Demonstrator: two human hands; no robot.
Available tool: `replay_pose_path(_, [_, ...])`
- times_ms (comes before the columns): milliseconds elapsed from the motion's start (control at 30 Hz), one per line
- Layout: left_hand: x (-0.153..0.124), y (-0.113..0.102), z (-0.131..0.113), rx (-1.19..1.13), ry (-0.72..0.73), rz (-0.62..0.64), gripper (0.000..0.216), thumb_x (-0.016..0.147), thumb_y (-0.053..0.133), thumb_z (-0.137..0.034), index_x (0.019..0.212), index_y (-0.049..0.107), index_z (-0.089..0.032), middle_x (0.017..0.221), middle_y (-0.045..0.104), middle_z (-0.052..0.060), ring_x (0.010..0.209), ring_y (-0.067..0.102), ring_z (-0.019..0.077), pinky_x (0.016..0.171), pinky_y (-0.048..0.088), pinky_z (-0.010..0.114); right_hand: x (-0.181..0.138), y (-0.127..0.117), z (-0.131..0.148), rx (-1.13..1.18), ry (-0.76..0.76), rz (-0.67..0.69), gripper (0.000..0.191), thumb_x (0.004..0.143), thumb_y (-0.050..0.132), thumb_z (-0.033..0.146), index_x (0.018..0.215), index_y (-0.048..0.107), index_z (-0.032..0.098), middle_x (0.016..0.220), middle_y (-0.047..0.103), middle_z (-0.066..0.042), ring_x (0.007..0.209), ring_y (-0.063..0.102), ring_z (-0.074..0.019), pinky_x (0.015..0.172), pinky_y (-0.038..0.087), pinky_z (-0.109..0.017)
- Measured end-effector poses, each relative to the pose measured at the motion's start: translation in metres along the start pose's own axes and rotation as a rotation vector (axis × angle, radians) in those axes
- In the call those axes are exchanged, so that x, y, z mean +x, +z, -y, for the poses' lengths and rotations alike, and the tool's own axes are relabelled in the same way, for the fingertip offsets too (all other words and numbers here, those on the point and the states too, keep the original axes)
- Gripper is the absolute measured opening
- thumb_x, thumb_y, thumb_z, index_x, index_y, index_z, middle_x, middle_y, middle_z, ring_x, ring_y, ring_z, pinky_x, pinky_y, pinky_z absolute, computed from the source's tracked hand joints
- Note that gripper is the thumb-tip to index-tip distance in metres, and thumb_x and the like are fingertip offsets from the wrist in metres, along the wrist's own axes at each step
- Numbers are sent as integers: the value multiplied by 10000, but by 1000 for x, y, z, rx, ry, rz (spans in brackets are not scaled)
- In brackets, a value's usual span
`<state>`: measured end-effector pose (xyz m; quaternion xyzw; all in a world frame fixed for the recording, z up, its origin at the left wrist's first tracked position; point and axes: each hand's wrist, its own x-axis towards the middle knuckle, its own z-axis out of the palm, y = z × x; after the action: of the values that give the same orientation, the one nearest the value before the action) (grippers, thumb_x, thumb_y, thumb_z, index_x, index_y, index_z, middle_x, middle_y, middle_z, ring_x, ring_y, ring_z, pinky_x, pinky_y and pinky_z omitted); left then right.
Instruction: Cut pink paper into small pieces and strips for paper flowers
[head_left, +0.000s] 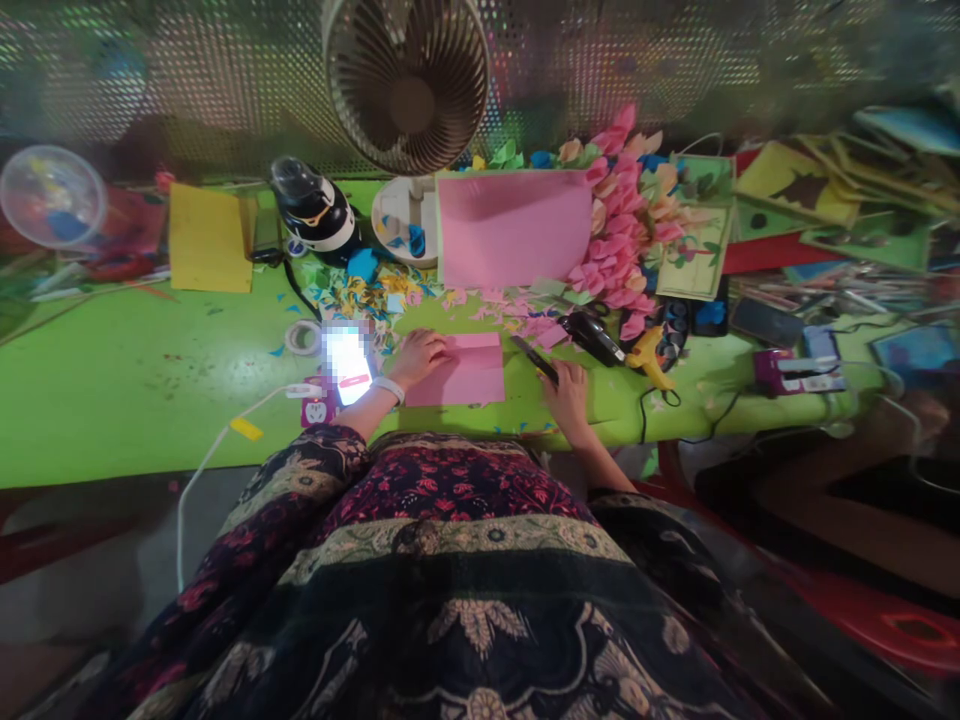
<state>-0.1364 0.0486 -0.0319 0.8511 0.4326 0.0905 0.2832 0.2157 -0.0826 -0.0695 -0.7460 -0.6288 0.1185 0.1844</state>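
My left hand (pixel 420 357) unclenched on pink paper (pixel 478 378) at its 10 o'clock; right hand (pixel 568 392), 3 o'clock, clamped on cutter (pixel 537 361).

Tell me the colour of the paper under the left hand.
Pink paper, seen in the head view.

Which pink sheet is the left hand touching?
The smaller, nearer pink sheet: the left hand rests on it. The larger pink sheet lies farther back, with no hand on it.
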Motion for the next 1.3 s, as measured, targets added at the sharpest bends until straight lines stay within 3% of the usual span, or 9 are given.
replay_pose_path(267, [-5,3,-10,47,-49,-8,151,991,680,-351,1066,736,-232,1239,714,94,1226,593,295,1137,416,504,-11,3,18,-109,134,-54,411,1016,482,389,1287,620,113,1321,640,-247,1222,536,-345,1038,446,-526])
replay_pose_path(567, [-1,-2,-16,78,-62,23,91,974,695,-318,974,717,-230,1216,703,93,1213,587,291,1161,405,497,-8,1,22,-110,126,-65,396,1009,471,398,1257,619,128,1367,644,-246,1273,550,-347,1077,437,-535])
replay_pose_path(1300, [-4,-8,-23,61,-74,49,94,974,656,-228,1028,733,-225,1273,688,117,1265,590,315,1128,445,527,-9,4,19,-133,106,-122,444,1014,450,452,1242,635,120,1351,663,-239,1227,586,-350,1043,462,-515])
